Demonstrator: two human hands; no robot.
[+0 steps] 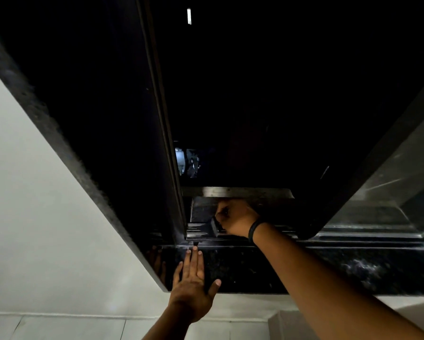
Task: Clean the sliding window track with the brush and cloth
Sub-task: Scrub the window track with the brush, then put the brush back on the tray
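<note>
The sliding window track (pixel 201 233) runs as dark metal rails along the bottom of the open window, above a black granite sill (pixel 255 268). My right hand (pixel 235 218) reaches into the track, fingers curled around a small dark object (pixel 217 225) that looks like the brush; its shape is hard to make out in the shadow. My left hand (pixel 193 288) lies flat with fingers spread on the sill's left end, holding nothing. No cloth is visible.
A dark window frame post (pixel 166 143) rises left of the opening. A glass sliding pane (pixel 390 182) stands at the right. A white wall (pixel 34 217) fills the left, with pale floor tiles below. Outside is dark.
</note>
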